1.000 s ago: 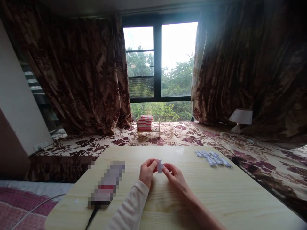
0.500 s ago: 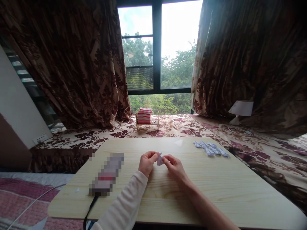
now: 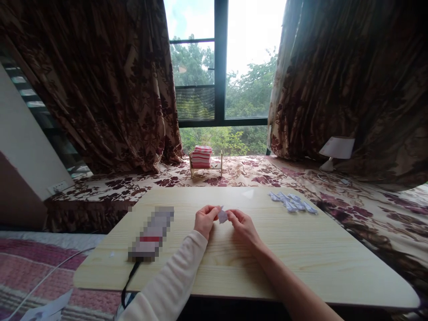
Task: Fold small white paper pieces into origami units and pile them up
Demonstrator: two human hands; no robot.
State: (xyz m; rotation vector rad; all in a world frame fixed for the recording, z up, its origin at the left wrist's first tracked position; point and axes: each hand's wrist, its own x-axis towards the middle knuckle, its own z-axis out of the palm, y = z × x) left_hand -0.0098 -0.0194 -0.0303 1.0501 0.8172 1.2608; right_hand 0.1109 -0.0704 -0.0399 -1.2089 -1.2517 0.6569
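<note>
White paper (image 3: pixel 222 216) is up over the table (image 3: pixel 317 254), nearer the far edge than the near edge. The left hand (image 3: pixel 205 221) pinches one side of it, and the right hand (image 3: pixel 245 226) pinches the other. By the table's far right corner lies a bunch of folded papers (image 3: pixel 291 203). Those look done. The bit being held looks only partly folded, so it seems unfinished. How many more are left, I cannot tell. Close to the left edge lies a tiny scrap (image 3: pixel 112 254).
</note>
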